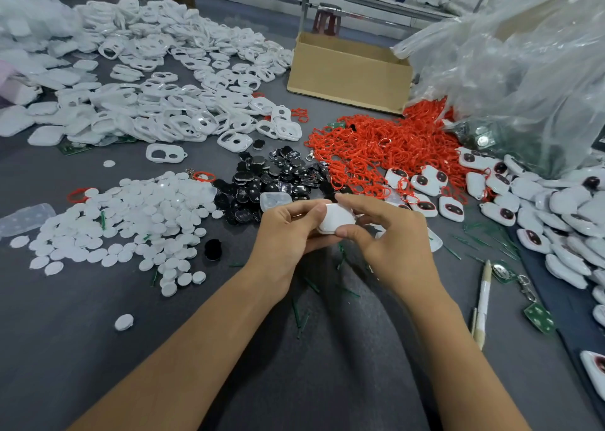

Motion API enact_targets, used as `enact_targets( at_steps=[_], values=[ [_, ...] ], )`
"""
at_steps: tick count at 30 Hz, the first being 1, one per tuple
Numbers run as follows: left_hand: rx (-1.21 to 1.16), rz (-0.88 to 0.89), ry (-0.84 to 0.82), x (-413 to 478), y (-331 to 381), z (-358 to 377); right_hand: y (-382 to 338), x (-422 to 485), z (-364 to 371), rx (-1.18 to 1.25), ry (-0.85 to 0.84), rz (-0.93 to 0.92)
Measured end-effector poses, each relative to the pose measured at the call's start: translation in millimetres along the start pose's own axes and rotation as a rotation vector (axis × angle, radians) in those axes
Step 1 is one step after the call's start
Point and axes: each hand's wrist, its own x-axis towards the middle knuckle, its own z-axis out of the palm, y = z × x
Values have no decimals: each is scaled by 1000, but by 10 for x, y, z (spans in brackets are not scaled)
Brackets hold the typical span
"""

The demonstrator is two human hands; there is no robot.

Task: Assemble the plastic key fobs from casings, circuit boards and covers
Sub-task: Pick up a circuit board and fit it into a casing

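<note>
Both hands hold one white key fob casing (337, 220) above the middle of the grey table. My left hand (284, 234) grips its left side with curled fingers. My right hand (383, 230) pinches its right side between thumb and fingers. The casing's underside is hidden. White casings with holes (170, 109) are heaped at the back left. White round covers (131, 221) lie at the left. Black oval pieces (271, 175) lie just beyond my hands. Assembled fobs (556, 208) pile up at the right.
A heap of red rings (386, 149) lies right of centre. An open cardboard box (350, 70) stands at the back. A large clear plastic bag (523, 70) fills the back right. A pen (483, 303) and green circuit boards (538, 317) lie at the right.
</note>
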Motion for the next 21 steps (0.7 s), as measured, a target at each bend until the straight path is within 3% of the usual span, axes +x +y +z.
enact_targets(
  at_steps=[7,13,21],
  values=[
    [21,4,-49,21,-44,-23,40,10,0,44,9,35],
    [156,46,-154,-12,-51,-38,83,14,-15,-4,-88,-22],
    [191,92,-103,-46,-70,-17,69,34,-56,290,-154,179]
  ],
)
